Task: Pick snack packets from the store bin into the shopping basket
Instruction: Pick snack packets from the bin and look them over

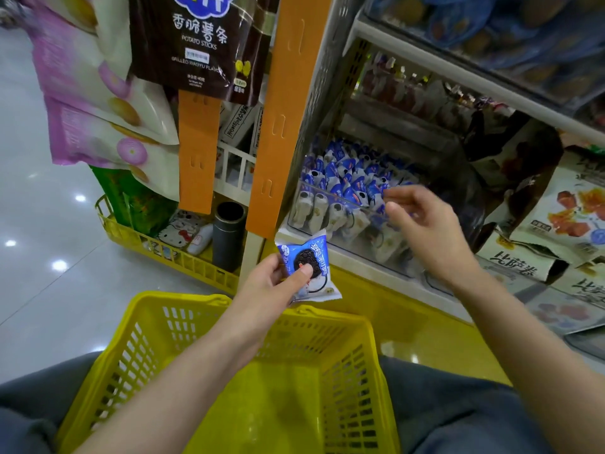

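Observation:
A yellow plastic shopping basket (347,365) rests on my lap at the bottom centre, with nothing visible inside. My left hand (271,286) pinches a blue-and-white cookie snack packet (311,257) just above the basket's far rim. A clear store bin (327,204) on the low shelf holds several more blue-and-white snack packets (347,178). My right hand (422,224) hovers over the bin's front edge, fingers loosely curled with the fingertips at the packets; it holds nothing that I can see.
Orange hanging strips (278,126) with potato-stick bags (196,44) hang at the upper left. A yellow rack (163,250) with a dark flask (229,237) stands at the left. Boxed snacks (563,217) fill the shelf at the right. Shiny floor lies far left.

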Available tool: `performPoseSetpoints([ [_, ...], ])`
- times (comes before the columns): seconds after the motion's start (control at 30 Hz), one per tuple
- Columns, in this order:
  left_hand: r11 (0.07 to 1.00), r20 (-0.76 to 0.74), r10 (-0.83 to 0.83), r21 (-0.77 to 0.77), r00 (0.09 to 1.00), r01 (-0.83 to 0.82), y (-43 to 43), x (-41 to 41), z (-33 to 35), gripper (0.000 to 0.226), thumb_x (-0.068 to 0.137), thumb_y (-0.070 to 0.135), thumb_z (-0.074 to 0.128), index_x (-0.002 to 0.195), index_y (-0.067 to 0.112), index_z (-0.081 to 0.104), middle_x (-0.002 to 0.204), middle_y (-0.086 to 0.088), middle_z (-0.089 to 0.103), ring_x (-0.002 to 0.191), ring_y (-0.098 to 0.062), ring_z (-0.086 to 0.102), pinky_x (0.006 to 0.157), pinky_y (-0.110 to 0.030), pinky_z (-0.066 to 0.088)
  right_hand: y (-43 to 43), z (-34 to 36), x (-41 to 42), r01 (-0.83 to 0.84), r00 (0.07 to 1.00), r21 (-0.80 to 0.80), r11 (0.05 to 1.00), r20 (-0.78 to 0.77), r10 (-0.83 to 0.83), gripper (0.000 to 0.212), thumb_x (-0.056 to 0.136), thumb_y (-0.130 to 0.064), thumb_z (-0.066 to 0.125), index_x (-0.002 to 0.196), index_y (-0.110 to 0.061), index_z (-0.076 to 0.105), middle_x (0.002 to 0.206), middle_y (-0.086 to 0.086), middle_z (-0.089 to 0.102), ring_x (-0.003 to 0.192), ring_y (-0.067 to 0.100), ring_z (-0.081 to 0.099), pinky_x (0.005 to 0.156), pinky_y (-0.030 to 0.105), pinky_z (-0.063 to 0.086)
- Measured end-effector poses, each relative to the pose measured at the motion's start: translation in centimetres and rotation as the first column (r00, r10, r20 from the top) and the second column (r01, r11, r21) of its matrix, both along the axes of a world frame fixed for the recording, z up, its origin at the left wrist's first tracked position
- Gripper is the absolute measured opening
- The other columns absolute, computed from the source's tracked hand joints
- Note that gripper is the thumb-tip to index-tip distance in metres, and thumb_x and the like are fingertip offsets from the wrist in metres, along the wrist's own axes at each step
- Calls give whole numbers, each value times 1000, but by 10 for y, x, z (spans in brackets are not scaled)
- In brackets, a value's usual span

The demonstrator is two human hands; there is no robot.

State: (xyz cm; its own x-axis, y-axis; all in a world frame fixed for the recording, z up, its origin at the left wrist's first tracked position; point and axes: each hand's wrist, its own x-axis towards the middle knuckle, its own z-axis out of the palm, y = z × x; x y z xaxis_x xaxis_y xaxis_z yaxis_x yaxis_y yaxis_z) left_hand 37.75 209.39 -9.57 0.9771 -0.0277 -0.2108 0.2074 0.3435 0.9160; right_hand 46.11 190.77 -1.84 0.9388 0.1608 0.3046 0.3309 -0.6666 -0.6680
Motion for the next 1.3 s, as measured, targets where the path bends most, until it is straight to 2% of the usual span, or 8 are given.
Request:
performPoseSetpoints([
  [0.13, 1000, 2, 6, -11, 1000, -6, -2, 1, 3, 11, 90, 19, 58, 95, 28, 58, 94, 8, 70, 78, 4, 67, 59, -8, 48, -13, 9, 50, 45, 980, -224, 974, -179, -87, 15, 92, -17, 55, 106, -19, 60, 97, -4, 60, 80, 2, 54, 66, 4, 42],
  [0.3, 1000, -2, 16, -1, 1000, -16, 0, 3, 4, 9, 90, 20, 57, 96, 27, 57, 92, 8, 69, 75, 5, 66, 56, -8, 47, -21, 5, 80, -33, 958, -459, 888, -267, -102, 15, 89, -23, 60, 102, -16, 64, 97, 1, 62, 87, 11, 56, 79, 20, 41],
  [0.47, 1000, -11, 13, -3, 1000, -13, 1, 4, 5, 9, 90, 19, 56, 95, 27, 57, 96, 6, 68, 75, 6, 66, 56, -7, 47, -19, 1, 88, -47, 950, -474, 879, -294, -107, 17, 85, -27, 66, 96, -14, 64, 87, 2, 65, 68, 5, 57, 56, 11, 42],
  [0.67, 1000, -26, 8, 22, 1000, -8, 1, 5, 4, 8, 90, 24, 56, 97, 29, 56, 101, 6, 67, 84, 1, 65, 64, -10, 49, -15, 2, 85, -153, 915, -511, 846, -397, -74, 18, 80, -44, 67, 75, -26, 63, 80, -8, 65, 75, 6, 58, 68, 22, 46],
  [0.87, 999, -41, 16, 33, 999, -14, -1, 4, 6, 17, 91, 22, 55, 107, 22, 55, 103, 2, 66, 84, -1, 65, 64, -10, 50, -14, 1, 88, -168, 884, -512, 843, -456, -101, 28, 85, -31, 64, 88, -4, 70, 78, 3, 63, 74, 14, 56, 62, 22, 44],
  [1.03, 999, -29, 32, 36, 999, -31, 2, 4, 6, 19, 91, 21, 55, 110, 20, 56, 102, 2, 67, 85, -1, 64, 70, -14, 50, -18, 7, 85, 26, 917, -331, 943, -369, -155, 14, 87, -19, 61, 92, -7, 66, 81, 8, 60, 67, 11, 53, 63, 24, 45],
  [1.13, 998, -15, 49, 48, 999, -48, 2, 4, 5, 23, 91, 24, 55, 113, 17, 56, 96, 2, 67, 78, 0, 65, 68, -14, 50, -15, 19, 74, 210, 963, -173, 962, -133, -234, 25, 86, -20, 63, 109, -9, 64, 90, 4, 64, 69, 7, 53, 66, 21, 42],
  [1.3, 997, 12, 78, -10, 997, -78, 1, 5, 4, 24, 90, 28, 54, 113, 21, 56, 96, 1, 72, 84, -5, 68, 70, -17, 54, 7, 41, 24, 12, 999, 219, 976, 34, -20, 12, 90, -15, 58, 99, -20, 64, 86, 0, 69, 73, 8, 66, 59, 17, 51],
])
